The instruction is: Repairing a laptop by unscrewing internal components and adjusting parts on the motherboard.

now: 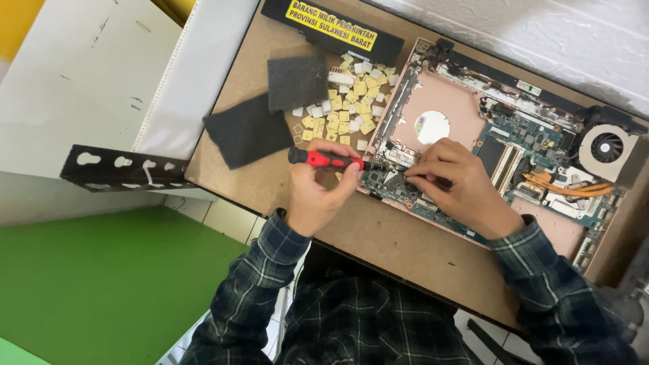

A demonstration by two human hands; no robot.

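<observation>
Screwdriver (324,159), red-handled with black ends, lies level across the near left corner of an opened laptop (500,138), its tip pointing right toward the circuit board edge. From the head camera, the left hand (316,192) wraps the handle from below, thumb and fingers closed round it. The right hand (466,186) rests on the board just beside the tip, fingers curled down and pinched together on a small dark part; what exactly they grip is too small to tell. The laptop sits stripped of its cover on a brown board (378,236), showing a pink frame, green circuitry, orange wires and a round fan (607,147) at the far right corner. Left of it lies a heap of small yellow and white squares (348,101), touching the laptop's edge. Two dark foam pads (270,111) lie beside the heap, one overlapping the other. A black battery (331,28) with a yellow label lies at the far edge. A black slotted metal bracket (125,169) juts out left of the board, above a green floor (115,284). Both sleeves are dark plaid.
</observation>
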